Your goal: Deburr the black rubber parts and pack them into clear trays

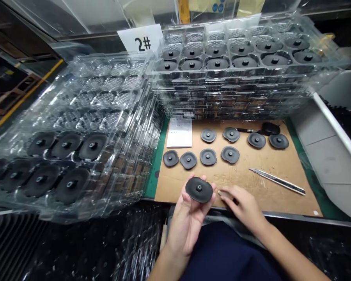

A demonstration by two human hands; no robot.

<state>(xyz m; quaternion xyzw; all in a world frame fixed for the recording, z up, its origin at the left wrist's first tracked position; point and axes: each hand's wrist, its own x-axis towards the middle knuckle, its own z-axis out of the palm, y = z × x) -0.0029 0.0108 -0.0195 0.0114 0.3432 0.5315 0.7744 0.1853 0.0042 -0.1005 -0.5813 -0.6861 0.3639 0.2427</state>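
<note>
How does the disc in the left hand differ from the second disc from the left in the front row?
The disc in the left hand sits tilted; the front-row disc lies flat on the cardboard. The held disc looks evenly round; the front-row disc looks wavy-edged. Both are black with a raised hub.

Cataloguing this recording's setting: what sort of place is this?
Probably a factory workstation for handling small parts. Stacks of clear plastic blister trays hold rows of round black discs, more discs sit on a brown cardboard sheet, and a white card marked 2# stands by the stacks.
</note>
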